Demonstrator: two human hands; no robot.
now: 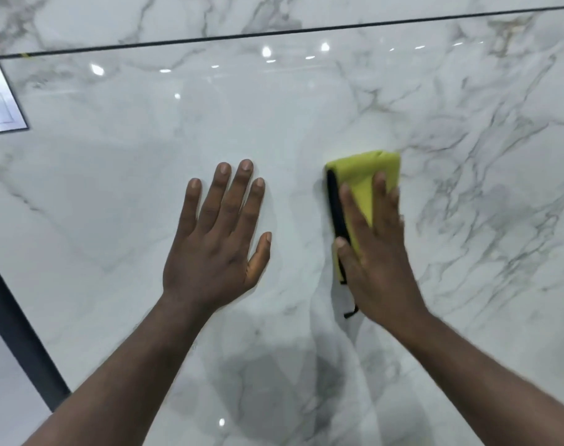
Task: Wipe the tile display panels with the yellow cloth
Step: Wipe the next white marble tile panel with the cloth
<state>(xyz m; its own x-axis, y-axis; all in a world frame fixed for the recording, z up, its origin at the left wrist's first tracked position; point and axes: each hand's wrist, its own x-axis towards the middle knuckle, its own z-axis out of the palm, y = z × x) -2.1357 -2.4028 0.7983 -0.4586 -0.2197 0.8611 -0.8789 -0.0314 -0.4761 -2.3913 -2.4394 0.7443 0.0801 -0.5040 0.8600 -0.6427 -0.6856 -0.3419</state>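
A glossy white marble-look tile panel (306,117) with grey veins fills the view. My right hand (375,252) presses a folded yellow cloth (362,175) with a black edge flat against the panel, fingers straight and spread over it. The cloth's top and left edge show past my fingers; a black loop hangs below my palm. My left hand (219,239) rests flat on the panel to the left of the cloth, fingers spread, holding nothing.
A thin dark joint line (274,34) separates this panel from another marble panel above. A framed label card (0,98) is fixed at the panel's left edge. A dark frame edge (20,336) runs along the lower left.
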